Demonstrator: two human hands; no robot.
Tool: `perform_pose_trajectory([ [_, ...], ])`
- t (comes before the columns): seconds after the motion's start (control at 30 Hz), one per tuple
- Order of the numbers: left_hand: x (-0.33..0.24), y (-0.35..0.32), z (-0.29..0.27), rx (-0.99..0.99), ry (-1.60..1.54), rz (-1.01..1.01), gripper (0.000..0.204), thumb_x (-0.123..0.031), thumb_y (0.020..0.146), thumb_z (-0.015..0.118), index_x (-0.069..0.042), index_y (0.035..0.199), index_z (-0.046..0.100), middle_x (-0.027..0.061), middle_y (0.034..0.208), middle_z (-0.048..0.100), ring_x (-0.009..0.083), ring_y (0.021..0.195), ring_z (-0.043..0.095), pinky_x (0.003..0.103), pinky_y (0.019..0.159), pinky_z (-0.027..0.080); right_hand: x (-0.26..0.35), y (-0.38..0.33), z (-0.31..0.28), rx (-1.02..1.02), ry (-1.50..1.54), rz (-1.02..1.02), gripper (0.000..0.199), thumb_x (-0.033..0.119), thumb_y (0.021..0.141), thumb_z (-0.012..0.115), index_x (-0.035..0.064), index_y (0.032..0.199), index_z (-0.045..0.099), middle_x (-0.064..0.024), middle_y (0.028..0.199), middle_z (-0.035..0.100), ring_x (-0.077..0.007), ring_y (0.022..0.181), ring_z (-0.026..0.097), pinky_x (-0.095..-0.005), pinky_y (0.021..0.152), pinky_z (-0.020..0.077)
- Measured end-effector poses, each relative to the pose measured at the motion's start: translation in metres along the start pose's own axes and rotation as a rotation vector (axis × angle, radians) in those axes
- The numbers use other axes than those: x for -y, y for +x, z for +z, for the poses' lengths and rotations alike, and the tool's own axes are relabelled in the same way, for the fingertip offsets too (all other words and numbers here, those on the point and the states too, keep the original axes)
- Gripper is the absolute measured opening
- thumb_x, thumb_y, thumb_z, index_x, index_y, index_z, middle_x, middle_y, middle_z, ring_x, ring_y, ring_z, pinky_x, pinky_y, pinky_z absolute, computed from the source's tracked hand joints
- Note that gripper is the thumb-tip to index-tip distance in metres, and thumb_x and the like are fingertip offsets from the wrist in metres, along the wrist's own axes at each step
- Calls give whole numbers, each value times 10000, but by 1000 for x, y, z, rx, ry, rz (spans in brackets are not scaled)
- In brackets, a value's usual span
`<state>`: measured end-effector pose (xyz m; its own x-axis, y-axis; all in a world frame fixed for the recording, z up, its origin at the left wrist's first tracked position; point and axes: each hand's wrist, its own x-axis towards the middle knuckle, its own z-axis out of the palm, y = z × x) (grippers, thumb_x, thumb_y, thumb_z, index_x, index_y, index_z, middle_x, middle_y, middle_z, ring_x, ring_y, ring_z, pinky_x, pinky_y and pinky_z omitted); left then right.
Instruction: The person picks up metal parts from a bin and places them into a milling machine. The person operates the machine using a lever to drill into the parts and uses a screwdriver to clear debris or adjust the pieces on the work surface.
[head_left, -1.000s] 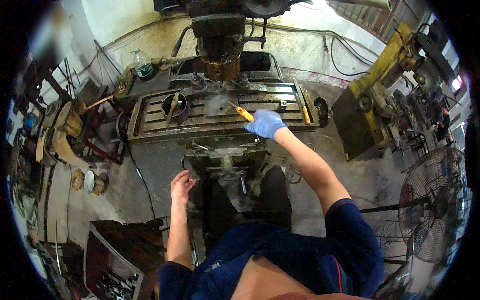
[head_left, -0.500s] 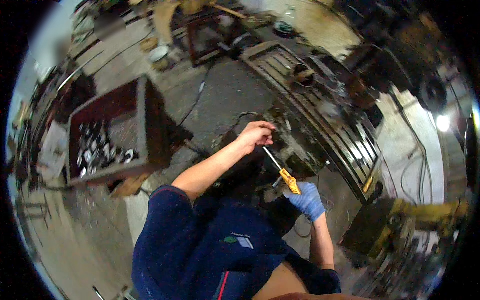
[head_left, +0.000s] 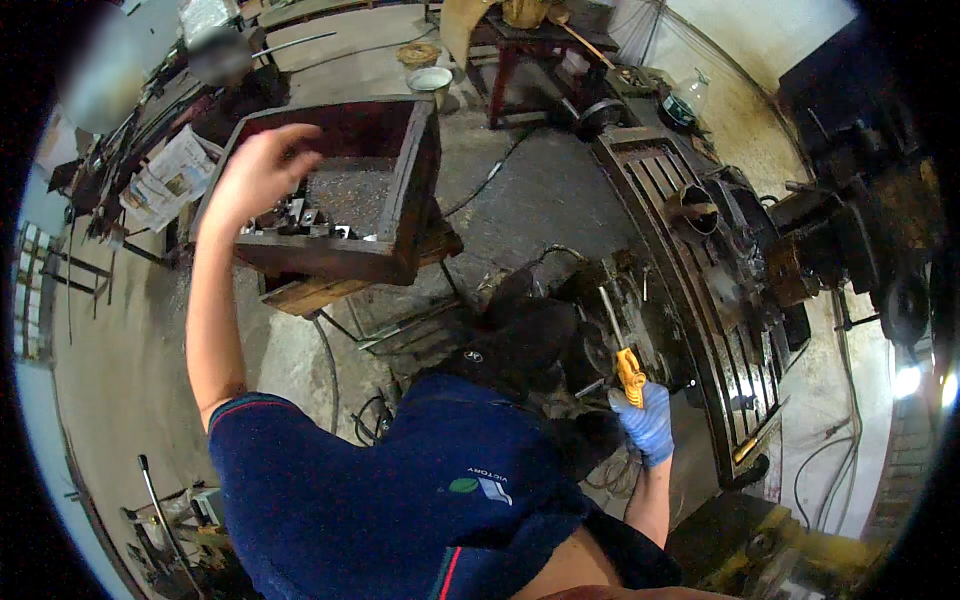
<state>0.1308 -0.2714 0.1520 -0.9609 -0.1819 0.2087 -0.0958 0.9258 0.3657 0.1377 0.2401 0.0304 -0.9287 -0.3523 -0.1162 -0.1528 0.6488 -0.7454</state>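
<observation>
My bare left hand (head_left: 265, 175) is stretched out over the wooden box (head_left: 420, 150) at the left, its fingers apart and nothing visible in them. Below it lie several small shiny metal parts (head_left: 308, 217); the hand and forearm hide some of the box's contents. In a blue glove, my right hand (head_left: 648, 424) grips the yellow handle of an air blow gun (head_left: 630, 375). Its long metal nozzle points up and away from me, beside the dark, grimy machine (head_left: 650, 310).
A slotted metal machine table (head_left: 690, 330) runs along the right, with a round metal piece (head_left: 692, 212) on it. Newspaper (head_left: 175, 178) lies left of the box. A white bucket (head_left: 430, 82) stands farther back. Cables cross the floor; a lever (head_left: 160, 510) rises at lower left.
My left hand has swung from beside the nozzle tip out left over the box, and its fingers have spread. My right hand keeps hold of the air blow gun. The view has shifted leftward.
</observation>
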Motion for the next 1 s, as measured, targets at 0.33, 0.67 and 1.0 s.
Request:
perform_pose_trajectory([
  [0.33,115,-18,37,-8,691,-532,256,-236,690,626,-104,910,625,134,897,636,319,874,608,435,720,487,-22,-2,3,37,139,45,311,279,719,680,-8,805,596,-109,597,557,-159,520,483,-314,507,396],
  [0.67,146,-27,38,-43,606,-451,315,-166,665,625,-133,978,629,124,935,635,308,883,606,422,761,479,-32,-2,5,9,139,0,323,292,727,677,-7,808,585,-93,582,536,-149,511,464,-307,503,395],
  [1.0,136,-24,34,28,749,-303,212,-108,655,585,-105,856,653,143,818,633,330,791,615,428,669,492,-31,-5,6,-18,136,12,285,257,720,671,4,833,606,-110,615,578,-156,542,537,-303,539,431],
])
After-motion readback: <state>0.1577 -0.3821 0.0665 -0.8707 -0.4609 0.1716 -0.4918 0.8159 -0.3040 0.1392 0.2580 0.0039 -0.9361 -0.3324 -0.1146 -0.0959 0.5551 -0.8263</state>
